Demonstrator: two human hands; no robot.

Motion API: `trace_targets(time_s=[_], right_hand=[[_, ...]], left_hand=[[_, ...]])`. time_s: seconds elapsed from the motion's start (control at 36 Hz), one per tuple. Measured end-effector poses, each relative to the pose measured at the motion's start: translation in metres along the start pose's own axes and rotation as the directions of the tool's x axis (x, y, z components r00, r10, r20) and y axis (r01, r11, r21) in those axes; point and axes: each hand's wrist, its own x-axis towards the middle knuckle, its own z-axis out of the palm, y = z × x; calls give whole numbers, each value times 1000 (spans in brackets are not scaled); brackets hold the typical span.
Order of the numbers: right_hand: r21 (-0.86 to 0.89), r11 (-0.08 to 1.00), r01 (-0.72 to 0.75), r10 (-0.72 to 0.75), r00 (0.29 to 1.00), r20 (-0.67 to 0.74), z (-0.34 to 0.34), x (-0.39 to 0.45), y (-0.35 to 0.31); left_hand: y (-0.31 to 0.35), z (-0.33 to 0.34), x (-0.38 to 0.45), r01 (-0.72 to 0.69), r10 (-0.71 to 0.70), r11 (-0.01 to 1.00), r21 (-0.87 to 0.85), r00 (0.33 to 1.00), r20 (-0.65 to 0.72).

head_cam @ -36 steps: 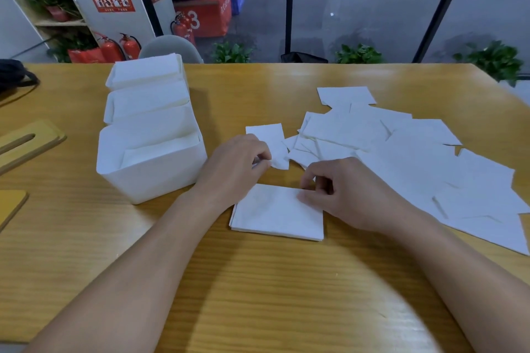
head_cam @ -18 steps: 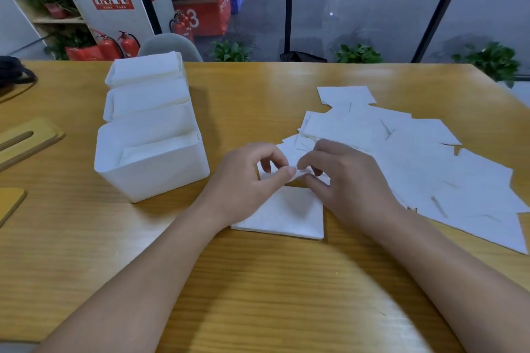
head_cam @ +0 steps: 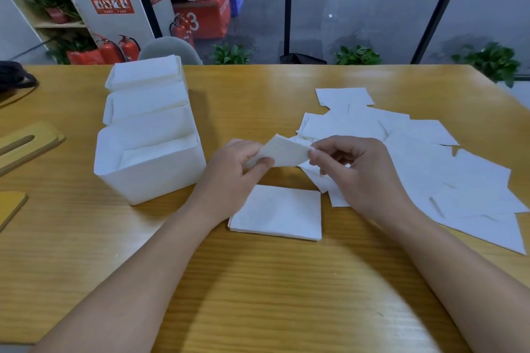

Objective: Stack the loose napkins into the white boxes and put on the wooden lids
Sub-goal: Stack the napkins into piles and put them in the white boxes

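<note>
One napkin [head_cam: 282, 152] is up off the table, pinched between your left hand [head_cam: 238, 169] and right hand [head_cam: 352, 169], just above the small squared stack [head_cam: 276, 213] in front of you. Judged from here, you're mid-task: the three white boxes [head_cam: 149, 135] to your left hold napkins, the nearest one only partly full. A wide scatter of loose napkins [head_cam: 430, 157] remains on your right. The wooden lids [head_cam: 27, 145] lie at the table's [head_cam: 258, 295] left edge, none fitted yet.

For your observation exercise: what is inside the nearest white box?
The nearest white box holds a low stack of napkins, well below the rim. Its near wall hides the stack's depth.
</note>
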Motion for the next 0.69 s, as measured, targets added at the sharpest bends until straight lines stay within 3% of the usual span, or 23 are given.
trace_targets(time_s=[0.08,0.17,0.28,0.36,0.44,0.5,0.56,0.69], right_hand=[[-8,1000,-7,7,1000,-14,-1,2,1],[-123,992,39,-39,999,2,-3,3,5],[-246,960,132,-115,990,82,-1,-1,3],[-228,955,189,-180,982,62,4,-3,-1],[-228,947,228,-231,973,15,9,-3,-1],[-214,954,209,-218,976,-21,9,-4,-2],[-159,975,156,-166,985,-49,6,-4,-5],[30,998,-51,51,999,3,1,-14,-10]], left_hand=[[6,-2,-2,8,-11,998,-64,999,-40],[13,-4,-3,-3,-7,992,-128,997,-78],[10,-6,-4,-154,161,985,74,983,-91],[12,-5,-3,-243,268,943,226,959,-87],[15,-6,-4,-276,309,922,272,947,-86],[18,-8,-7,-236,261,955,182,957,-129],[18,-9,-10,-138,132,990,-21,977,-166],[14,-17,-15,-26,-29,961,-275,981,-193]])
